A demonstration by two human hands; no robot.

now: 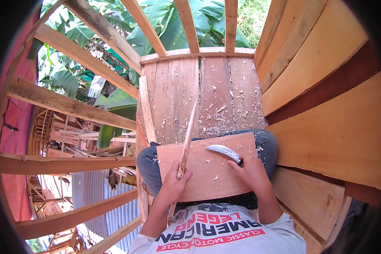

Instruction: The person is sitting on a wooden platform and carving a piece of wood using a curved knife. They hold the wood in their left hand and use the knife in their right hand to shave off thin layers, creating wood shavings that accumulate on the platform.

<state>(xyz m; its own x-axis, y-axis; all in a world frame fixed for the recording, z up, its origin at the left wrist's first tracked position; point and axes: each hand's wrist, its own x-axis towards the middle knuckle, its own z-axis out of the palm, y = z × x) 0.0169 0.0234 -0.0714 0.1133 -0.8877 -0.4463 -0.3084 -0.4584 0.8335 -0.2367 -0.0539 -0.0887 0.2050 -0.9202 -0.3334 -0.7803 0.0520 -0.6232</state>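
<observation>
My left hand [175, 181] is closed round a long wooden stick [188, 137], whose pale, whittled end tapers to a point away from me. The stick's lower part runs back under my left forearm. In my right hand [252, 171] is a knife with a curved blade [224, 150] and a dark handle, mostly hidden by the fingers. The blade points left toward the stick and is apart from it. Both hands are over a flat wooden board [207, 186] lying across my lap, with a few shavings on it.
Wood shavings [222, 109] litter the plank floor [161, 101] ahead of my crossed legs. A loose wooden strip [147, 110] lies along the left side. Slatted railings [72, 103] stand left and ahead, with banana leaves beyond. A plank wall [334, 127] rises close on the right.
</observation>
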